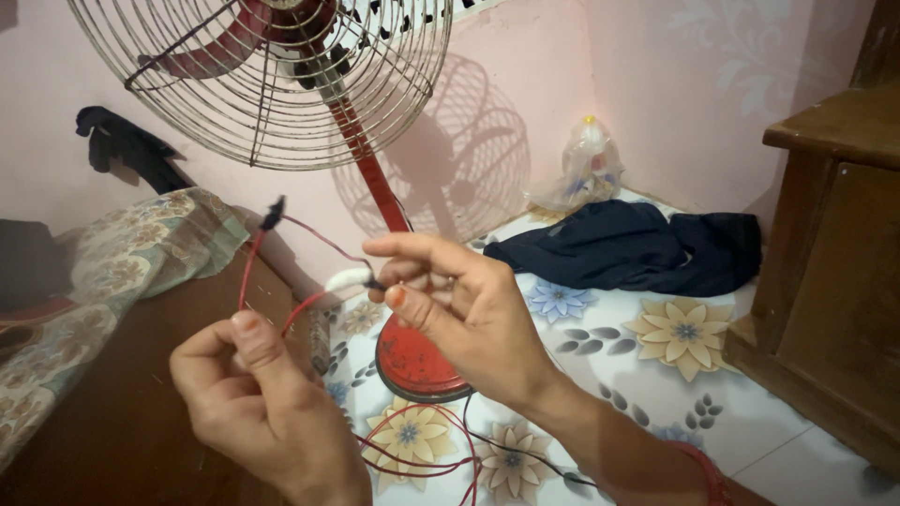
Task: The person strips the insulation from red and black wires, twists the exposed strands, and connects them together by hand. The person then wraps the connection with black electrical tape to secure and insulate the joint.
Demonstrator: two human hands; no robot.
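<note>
Head view: the left hand (258, 398), at seven o'clock, pinches red wires (248, 267) between thumb and fingers. The right hand (459, 300), at centre, pinches the wires' white connector (349, 278). A standing fan (281, 75) rises at eleven o'clock; dark cloth (637, 248) lies at two o'clock.

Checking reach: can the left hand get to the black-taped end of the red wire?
Probably yes. The left hand already pinches the red wire, and the black-taped end stands just above it with nothing between.
</note>
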